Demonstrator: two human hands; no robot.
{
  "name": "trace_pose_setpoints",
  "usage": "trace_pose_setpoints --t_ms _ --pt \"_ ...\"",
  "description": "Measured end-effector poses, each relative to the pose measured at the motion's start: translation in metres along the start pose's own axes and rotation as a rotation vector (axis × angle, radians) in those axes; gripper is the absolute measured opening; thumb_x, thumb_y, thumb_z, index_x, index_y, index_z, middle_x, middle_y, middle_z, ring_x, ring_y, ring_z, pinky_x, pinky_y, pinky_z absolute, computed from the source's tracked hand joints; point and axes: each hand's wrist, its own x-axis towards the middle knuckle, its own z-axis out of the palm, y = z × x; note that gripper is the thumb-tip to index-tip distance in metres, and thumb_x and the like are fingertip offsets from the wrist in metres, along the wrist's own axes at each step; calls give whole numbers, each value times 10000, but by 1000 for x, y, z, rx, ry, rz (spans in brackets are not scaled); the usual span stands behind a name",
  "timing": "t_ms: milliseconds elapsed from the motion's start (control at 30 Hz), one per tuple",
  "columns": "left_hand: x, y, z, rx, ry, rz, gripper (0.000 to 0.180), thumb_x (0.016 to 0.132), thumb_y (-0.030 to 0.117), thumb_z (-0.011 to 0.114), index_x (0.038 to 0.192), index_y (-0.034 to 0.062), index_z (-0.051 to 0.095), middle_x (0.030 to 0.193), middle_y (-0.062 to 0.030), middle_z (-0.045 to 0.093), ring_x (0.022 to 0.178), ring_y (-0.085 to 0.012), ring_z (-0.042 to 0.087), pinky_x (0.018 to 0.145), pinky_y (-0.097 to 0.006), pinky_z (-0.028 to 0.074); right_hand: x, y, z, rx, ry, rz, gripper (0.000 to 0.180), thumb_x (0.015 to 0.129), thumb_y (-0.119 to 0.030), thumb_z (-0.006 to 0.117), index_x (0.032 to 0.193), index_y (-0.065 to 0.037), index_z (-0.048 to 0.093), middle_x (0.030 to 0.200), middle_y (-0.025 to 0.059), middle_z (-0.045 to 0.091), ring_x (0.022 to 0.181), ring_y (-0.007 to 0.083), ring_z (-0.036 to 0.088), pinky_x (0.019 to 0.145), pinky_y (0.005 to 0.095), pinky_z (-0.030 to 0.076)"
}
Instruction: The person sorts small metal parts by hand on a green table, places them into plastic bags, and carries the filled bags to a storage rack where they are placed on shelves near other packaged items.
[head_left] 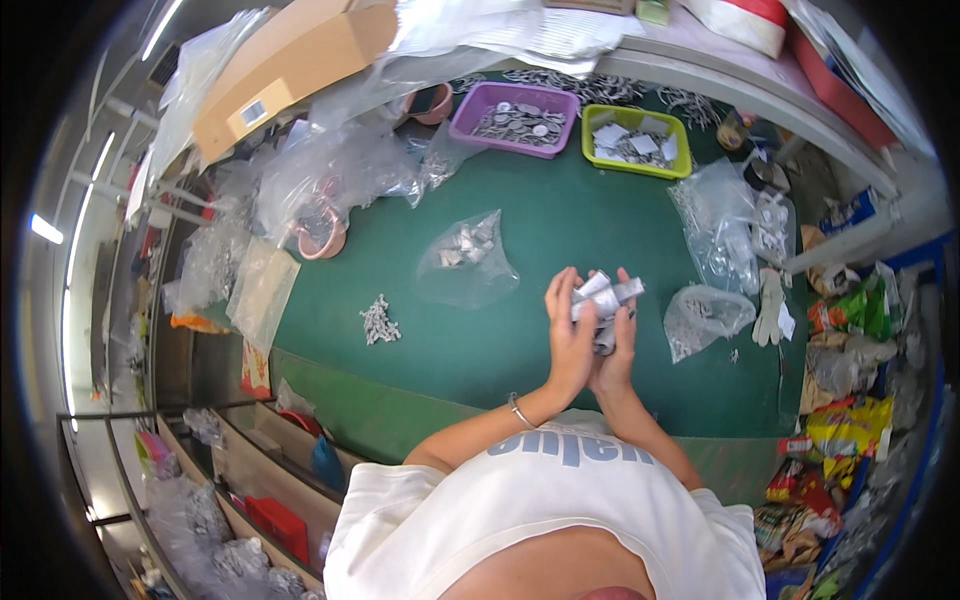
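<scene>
My left hand (567, 335) and right hand (617, 345) press together, clasping a bundle of small silver packets (606, 297). A clear bag (466, 262) lies beyond-left of my grip.

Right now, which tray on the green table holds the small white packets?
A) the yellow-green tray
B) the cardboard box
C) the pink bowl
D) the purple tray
A: the yellow-green tray at the far edge of the green table holds small white packets, while the purple tray beside it, on its left, holds grey metal parts.
</scene>
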Motion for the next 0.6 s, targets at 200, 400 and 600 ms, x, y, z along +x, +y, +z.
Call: trace_pose_setpoints --t_ms 200,400,600 --pt "1 -10 -13 403 -260 259 459 841 171 456 1250 -7 347 1308 -198 264 1247 -386 202 1021 -441 165 27 4 -40 275 288 431 276 840 -209 489 1077 -67 487 996 97 544 890 217 541 789 336 445" --pt "18 -44 -96 711 265 580 699 656 29 629 1267 24 292 1337 -226 213 1285 -397 118 1009 -488 182 35 17 -66 434 280 519 167 814 -197 534 941 -89 529 834 73 534 736 192 539 673 326 454" --pt "66 -75 -225 1092 -123 228 1151 471 180 821 1329 -14 80 1390 -223 80 1285 -415 70 1022 -521 150 -4 7 -113 271 255 520 240 816 -209 520 1027 -96 514 893 82 506 686 195 526 618 323 449"
